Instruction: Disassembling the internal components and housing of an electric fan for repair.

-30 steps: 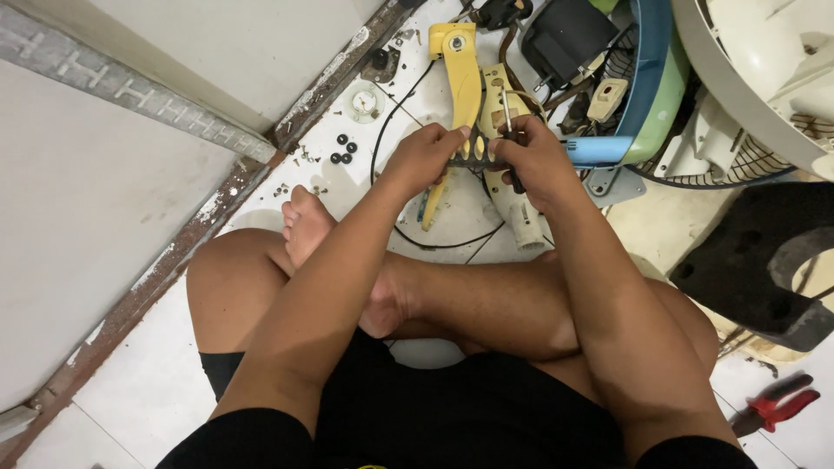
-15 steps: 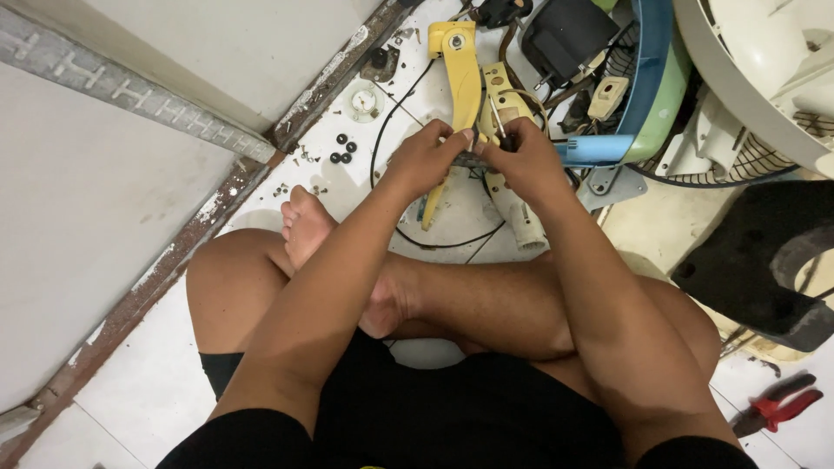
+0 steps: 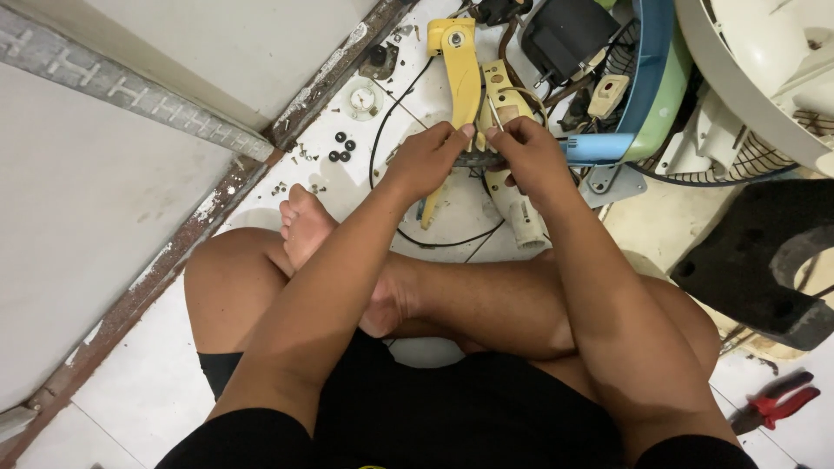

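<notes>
I sit cross-legged on a white tiled floor. My left hand (image 3: 430,156) and my right hand (image 3: 526,152) meet over a small dark part (image 3: 476,159), both pinching it. A thin wire (image 3: 493,113) rises from between my right fingers. Beneath the hands lie a yellow plastic arm piece (image 3: 460,61) and a cream housing piece (image 3: 514,204). A black cable (image 3: 382,130) loops across the floor by my left wrist.
Small black washers (image 3: 340,148) and a round white disc (image 3: 362,98) lie on the floor at left. A blue-green fan guard (image 3: 653,78), a black box (image 3: 569,35) and white fan parts (image 3: 764,61) crowd the upper right. Red-handled pliers (image 3: 777,404) lie at lower right.
Both hands have shifted slightly upward together while working the small part; the fingers have regripped. Nothing else moved.
</notes>
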